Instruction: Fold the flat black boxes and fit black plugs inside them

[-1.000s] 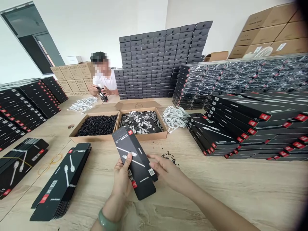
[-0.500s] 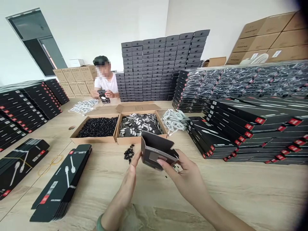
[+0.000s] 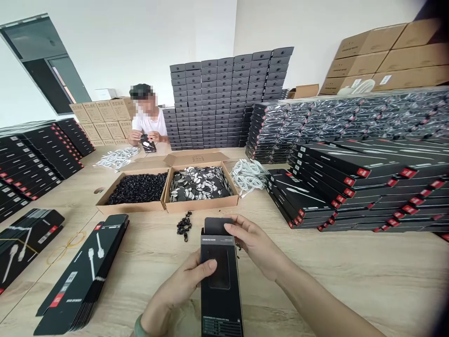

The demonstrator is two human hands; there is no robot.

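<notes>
This view is taken from the person's head and is turned forward and down, so the left hand [image 3: 182,285] and right hand [image 3: 256,245] are seen near, over the table [image 3: 351,281], and the wall [image 3: 140,47] is seen far.

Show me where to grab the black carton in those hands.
Grip the black carton by its two long sides at the near end, coming from the near side: that stretch looks flat and unobstructed, whereas the open flap at the far end would likely give.
</notes>
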